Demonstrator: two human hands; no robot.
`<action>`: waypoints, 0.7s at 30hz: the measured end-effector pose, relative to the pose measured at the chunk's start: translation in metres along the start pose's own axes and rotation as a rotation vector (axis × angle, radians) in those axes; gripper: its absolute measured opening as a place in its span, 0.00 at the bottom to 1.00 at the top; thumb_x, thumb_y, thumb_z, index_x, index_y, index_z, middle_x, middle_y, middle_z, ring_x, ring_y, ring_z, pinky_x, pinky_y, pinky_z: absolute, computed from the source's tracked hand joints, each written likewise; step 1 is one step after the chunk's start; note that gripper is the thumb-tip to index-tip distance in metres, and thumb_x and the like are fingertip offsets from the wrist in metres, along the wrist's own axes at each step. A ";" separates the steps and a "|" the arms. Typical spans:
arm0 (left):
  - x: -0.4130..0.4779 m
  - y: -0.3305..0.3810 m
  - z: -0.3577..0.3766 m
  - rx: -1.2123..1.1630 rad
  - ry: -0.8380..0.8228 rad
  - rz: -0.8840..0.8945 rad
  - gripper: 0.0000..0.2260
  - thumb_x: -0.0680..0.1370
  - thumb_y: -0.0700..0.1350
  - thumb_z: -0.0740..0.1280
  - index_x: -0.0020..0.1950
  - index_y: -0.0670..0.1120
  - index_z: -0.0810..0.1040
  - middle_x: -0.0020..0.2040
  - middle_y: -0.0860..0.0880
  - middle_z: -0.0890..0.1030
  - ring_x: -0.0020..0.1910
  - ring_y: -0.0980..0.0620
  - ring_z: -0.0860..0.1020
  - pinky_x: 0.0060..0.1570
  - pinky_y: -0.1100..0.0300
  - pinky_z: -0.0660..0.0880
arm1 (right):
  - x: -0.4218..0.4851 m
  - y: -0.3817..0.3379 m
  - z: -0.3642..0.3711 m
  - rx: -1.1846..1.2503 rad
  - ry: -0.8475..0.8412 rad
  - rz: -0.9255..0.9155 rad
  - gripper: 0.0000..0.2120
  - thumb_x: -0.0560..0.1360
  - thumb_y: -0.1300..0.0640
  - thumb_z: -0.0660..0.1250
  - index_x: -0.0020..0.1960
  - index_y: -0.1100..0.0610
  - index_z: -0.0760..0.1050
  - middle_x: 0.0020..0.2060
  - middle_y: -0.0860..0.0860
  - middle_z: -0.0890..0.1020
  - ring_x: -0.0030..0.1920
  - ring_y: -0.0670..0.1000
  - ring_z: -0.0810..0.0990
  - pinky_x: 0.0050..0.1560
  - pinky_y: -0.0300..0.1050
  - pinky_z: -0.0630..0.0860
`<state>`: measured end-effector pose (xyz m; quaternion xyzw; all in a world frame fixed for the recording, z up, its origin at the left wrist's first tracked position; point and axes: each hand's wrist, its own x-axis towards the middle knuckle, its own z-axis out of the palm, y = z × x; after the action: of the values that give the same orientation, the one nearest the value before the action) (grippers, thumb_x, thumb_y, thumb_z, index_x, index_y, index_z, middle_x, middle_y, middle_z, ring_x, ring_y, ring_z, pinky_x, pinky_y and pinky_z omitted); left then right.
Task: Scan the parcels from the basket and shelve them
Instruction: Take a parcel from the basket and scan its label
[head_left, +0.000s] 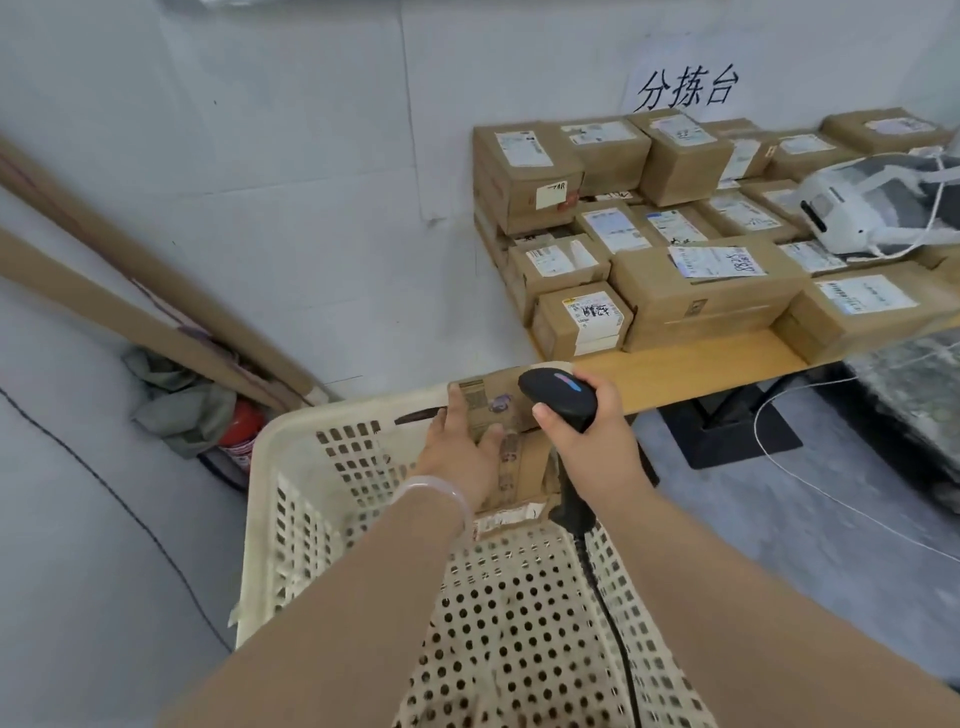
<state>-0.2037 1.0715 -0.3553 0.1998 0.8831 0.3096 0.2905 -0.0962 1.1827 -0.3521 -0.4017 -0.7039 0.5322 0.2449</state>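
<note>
A cream perforated plastic basket (311, 467) stands in front of me. Against its far wall leans a brown cardboard parcel (506, 405) with a label facing up. My left hand (460, 449) grips the parcel's left edge, fingers over the top and thumb on its face. My right hand (592, 441) holds a black handheld barcode scanner (558, 397) by its handle, its head just above the parcel's right part. The scanner's black cable (605, 603) runs down across the basket.
A wooden table (675, 369) at the right carries several labelled cardboard parcels (701, 291) and a white device (852, 213). A red fire extinguisher (239, 431), a grey cloth and long cardboard tubes (156, 291) stand at the left wall. A white cord lies on the floor.
</note>
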 end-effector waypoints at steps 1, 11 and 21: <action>0.001 0.001 0.003 -0.051 0.008 -0.007 0.32 0.83 0.57 0.58 0.80 0.60 0.41 0.77 0.48 0.63 0.72 0.44 0.68 0.69 0.45 0.68 | 0.002 0.002 0.001 0.014 -0.006 0.002 0.23 0.73 0.50 0.75 0.57 0.31 0.65 0.50 0.31 0.75 0.49 0.26 0.74 0.44 0.26 0.72; -0.044 0.004 -0.001 -0.201 0.088 0.030 0.38 0.80 0.47 0.66 0.81 0.60 0.44 0.72 0.50 0.68 0.59 0.50 0.76 0.54 0.55 0.76 | -0.032 -0.008 -0.017 0.116 0.030 0.006 0.24 0.74 0.49 0.74 0.63 0.36 0.66 0.53 0.33 0.74 0.53 0.44 0.79 0.49 0.38 0.78; -0.156 0.021 -0.042 -0.415 -0.012 0.186 0.40 0.74 0.42 0.71 0.78 0.61 0.52 0.70 0.48 0.69 0.58 0.45 0.77 0.54 0.46 0.80 | -0.163 -0.081 -0.066 0.104 0.163 -0.071 0.21 0.73 0.46 0.74 0.57 0.30 0.66 0.54 0.32 0.74 0.51 0.32 0.75 0.40 0.25 0.71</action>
<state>-0.1093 0.9858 -0.2538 0.2181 0.7765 0.5088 0.3010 0.0211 1.0757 -0.2418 -0.4050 -0.6671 0.5244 0.3405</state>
